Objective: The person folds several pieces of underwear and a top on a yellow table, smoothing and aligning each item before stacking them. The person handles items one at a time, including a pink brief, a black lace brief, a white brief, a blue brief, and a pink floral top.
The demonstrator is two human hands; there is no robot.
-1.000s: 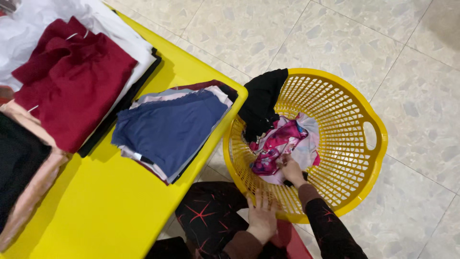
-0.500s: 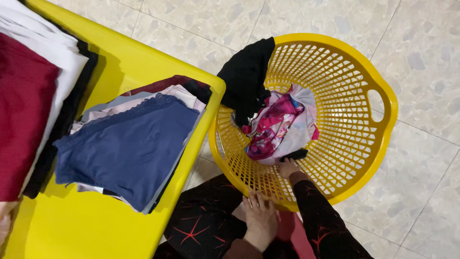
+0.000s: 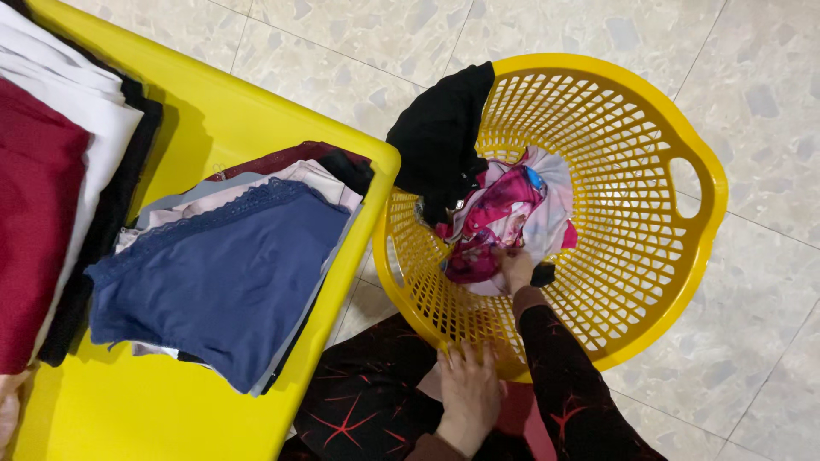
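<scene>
Speckled pale floor tiles (image 3: 769, 188) all around, seen from the head view; yellow bench (image 3: 213, 128) filling the left side, its near right corner just beside a round yellow laundry basket (image 3: 700, 171) standing on the floor.

On the bench: folded blue garment with lace trim (image 3: 222, 282) topping a small pile near the right edge, with a taller stack of dark red cloth (image 3: 34, 213) over white cloth (image 3: 85, 119) at the left edge. Black garment (image 3: 444, 137) draped over the basket's rim on the bench side.

Inside the basket, toward the bench side: pink patterned garment (image 3: 504, 218), crumpled, with white showing around it. Right hand (image 3: 515, 266) reaching down into the basket, fingers closed on the lower edge of the pink patterned garment; something small and dark just beside the wrist, too unclear to name. Left hand (image 3: 468, 394) resting flat and spread on the lap in dark red-patterned trousers, touching the basket's near rim, holding nothing.

Best handled, by judgement, with a firm pinch on one hem and a straight lift, clear of the black garment so nothing drags along.

Against the picture half a second back: same grip, same place in the basket, left hand unmoved on the lap; only the view shifted a little, with less of the bench's left stack showing then than now.
</scene>
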